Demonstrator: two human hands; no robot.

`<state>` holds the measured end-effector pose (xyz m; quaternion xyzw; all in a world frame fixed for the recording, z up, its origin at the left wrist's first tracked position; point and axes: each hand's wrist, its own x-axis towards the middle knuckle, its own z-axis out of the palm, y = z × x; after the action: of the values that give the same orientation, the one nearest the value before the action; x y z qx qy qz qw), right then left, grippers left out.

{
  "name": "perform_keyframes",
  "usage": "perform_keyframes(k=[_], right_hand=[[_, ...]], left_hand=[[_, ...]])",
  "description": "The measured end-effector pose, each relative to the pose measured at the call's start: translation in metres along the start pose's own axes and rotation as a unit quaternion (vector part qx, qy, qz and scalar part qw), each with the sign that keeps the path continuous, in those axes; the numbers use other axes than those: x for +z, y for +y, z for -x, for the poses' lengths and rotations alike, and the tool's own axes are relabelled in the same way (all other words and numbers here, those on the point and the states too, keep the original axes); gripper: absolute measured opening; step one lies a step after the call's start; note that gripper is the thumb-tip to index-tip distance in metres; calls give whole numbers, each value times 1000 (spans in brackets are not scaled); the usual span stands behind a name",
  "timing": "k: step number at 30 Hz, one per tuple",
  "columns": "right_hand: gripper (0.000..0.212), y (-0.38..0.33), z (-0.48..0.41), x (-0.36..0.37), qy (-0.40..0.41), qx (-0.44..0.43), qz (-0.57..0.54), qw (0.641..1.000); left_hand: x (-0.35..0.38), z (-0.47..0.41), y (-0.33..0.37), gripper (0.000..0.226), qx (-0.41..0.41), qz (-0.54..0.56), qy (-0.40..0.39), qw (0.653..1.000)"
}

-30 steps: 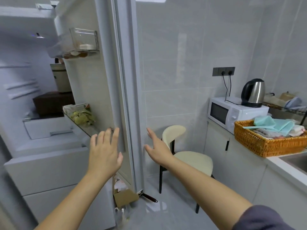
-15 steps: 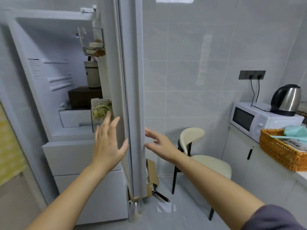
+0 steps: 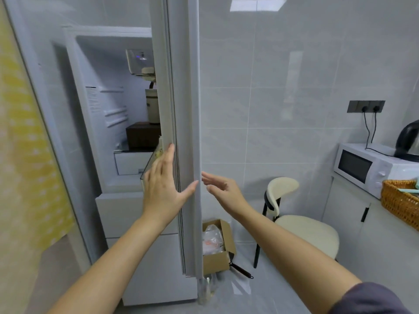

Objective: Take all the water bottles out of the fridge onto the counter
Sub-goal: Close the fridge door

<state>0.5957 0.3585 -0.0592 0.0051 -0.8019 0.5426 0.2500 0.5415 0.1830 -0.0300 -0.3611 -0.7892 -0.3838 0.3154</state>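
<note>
The white fridge [image 3: 118, 214] stands at the left with its upper door [image 3: 186, 132] seen edge-on and partly swung in. My left hand [image 3: 162, 189] is flat against the door's inner side, fingers straight, thumb reaching the edge. My right hand [image 3: 221, 189] hovers just right of the door's outer edge, fingers relaxed and holding nothing. Inside I see a dark box [image 3: 141, 134] and a tall beige container [image 3: 152, 107] on a shelf. No water bottle shows in this view.
A cream chair [image 3: 301, 225] stands right of the door. A cardboard box [image 3: 218, 245] with a plastic bag sits on the floor behind the door. A microwave [image 3: 367, 166], kettle [image 3: 408, 137] and wicker basket [image 3: 396, 200] sit on the counter at right.
The fridge door has swung further toward closed, hiding most of the door shelves. Both hands stayed at the door's edge, and my view shifted left.
</note>
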Motion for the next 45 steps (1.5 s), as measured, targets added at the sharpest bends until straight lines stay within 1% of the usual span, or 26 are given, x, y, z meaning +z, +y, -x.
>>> perform_keyframes(k=[2, 4, 8, 13, 18, 24, 27, 30, 32, 34, 36, 38, 41, 45], right_hand=[[42, -3, -5, 22, 11, 6, -14, 1000], [41, -6, -10, 41, 14, 10, -14, 1000], [42, -17, -23, 79, 6, 12, 10, 1000], [57, -30, -45, 114, 1, 24, 57, 998], [68, -39, -70, 142, -33, 10, 54, 998], [64, -23, -94, 168, -54, -7, 21, 998], [57, -19, -116, 169, -65, -25, 33, 997], [55, -16, -141, 166, -41, -59, 73, 995], [62, -15, -157, 164, -43, -86, 125, 987], [72, -10, -168, 165, -66, -101, 164, 979], [83, -3, -174, 169, -79, -112, 176, 975], [90, 3, -177, 173, -74, -122, 189, 972], [96, 8, -179, 177, -61, -134, 200, 969], [104, 7, -186, 179, -46, -141, 187, 971]], left_hand=[[-12, -1, -10, 98, -23, 23, 17, 999], [-22, -2, -21, 98, -54, 70, 25, 996], [-39, -3, -53, 93, -94, 139, 43, 985], [-59, -7, -94, 84, -114, 153, 53, 980], [-66, -15, -123, 81, -128, 178, 66, 973], [-64, -28, -158, 69, -152, 180, 144, 961], [-60, -35, -181, 61, -151, 187, 176, 955], [-55, -41, -197, 53, -157, 176, 201, 951], [-51, -43, -204, 47, -146, 165, 220, 950], [-48, -44, -207, 42, -133, 159, 232, 950], [-46, -44, -208, 40, -131, 157, 237, 950], [-46, -45, -208, 39, -127, 156, 242, 949], [-47, -46, -209, 40, -125, 157, 240, 950], [-47, -46, -209, 40, -120, 156, 239, 951]])
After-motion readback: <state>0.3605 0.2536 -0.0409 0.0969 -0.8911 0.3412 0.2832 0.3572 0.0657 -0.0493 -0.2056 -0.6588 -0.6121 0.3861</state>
